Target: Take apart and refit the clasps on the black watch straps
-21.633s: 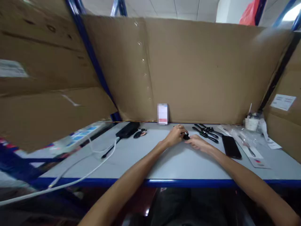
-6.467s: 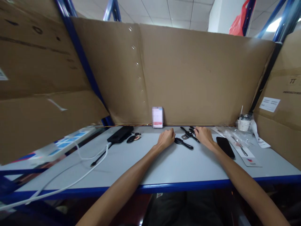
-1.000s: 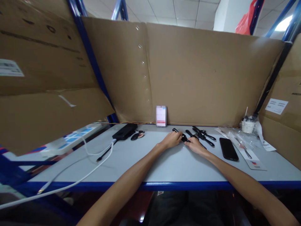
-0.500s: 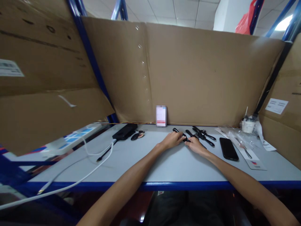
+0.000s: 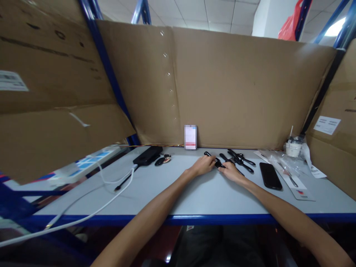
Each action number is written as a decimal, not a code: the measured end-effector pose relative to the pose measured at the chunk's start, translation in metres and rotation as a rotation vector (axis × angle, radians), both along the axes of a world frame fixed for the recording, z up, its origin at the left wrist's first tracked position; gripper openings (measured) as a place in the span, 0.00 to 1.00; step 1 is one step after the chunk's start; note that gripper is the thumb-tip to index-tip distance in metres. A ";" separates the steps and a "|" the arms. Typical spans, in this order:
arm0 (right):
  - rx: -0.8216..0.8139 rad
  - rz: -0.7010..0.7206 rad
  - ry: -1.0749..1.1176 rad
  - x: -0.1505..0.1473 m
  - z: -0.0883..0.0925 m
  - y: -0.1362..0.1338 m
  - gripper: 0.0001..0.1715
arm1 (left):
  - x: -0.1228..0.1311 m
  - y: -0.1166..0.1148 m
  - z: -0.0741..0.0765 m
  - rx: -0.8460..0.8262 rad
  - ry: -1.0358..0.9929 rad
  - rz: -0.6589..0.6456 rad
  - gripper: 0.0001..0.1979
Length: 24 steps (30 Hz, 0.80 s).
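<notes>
Just right of the table's middle, my left hand (image 5: 204, 164) is closed around a slim, glossy black long-handled utensil (image 5: 218, 162). One rounded end of it sticks out past my knuckles. My right hand (image 5: 231, 172) pinches the utensil's other end, close beside the left. My fingers cover much of it, so its exact kind cannot be made out. Behind my right hand lies a loose pile of similar black utensils (image 5: 238, 158), crossing one another. One of them reaches in behind my right fingers.
A phone (image 5: 190, 137) leans on the cardboard at the back. A black phone (image 5: 270, 176), clear plastic packaging (image 5: 289, 163) and a white cup (image 5: 293, 149) are at the right. At the left are a black power bank (image 5: 147, 155), keys (image 5: 160, 161), white cables (image 5: 111, 202) and a power strip (image 5: 89, 163).
My left fingers have shifted slightly, and more of the black utensil shows between my hands. The arms and the things on the table stay where they were.
</notes>
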State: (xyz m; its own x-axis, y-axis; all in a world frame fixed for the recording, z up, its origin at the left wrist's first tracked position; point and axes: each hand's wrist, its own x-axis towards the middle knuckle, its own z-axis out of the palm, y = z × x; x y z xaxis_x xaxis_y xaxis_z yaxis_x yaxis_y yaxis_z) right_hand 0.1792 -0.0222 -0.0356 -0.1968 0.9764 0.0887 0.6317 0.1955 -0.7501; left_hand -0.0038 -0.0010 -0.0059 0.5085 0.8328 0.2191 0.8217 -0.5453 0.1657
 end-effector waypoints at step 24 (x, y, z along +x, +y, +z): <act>0.004 -0.001 0.001 0.000 0.000 0.000 0.10 | 0.002 0.000 -0.002 -0.008 -0.040 -0.001 0.22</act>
State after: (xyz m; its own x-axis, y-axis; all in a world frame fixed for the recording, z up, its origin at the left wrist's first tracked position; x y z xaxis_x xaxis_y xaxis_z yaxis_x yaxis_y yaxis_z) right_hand 0.1795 -0.0221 -0.0358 -0.1959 0.9762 0.0929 0.6312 0.1980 -0.7499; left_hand -0.0020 -0.0011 -0.0083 0.5007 0.8337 0.2328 0.8136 -0.5451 0.2023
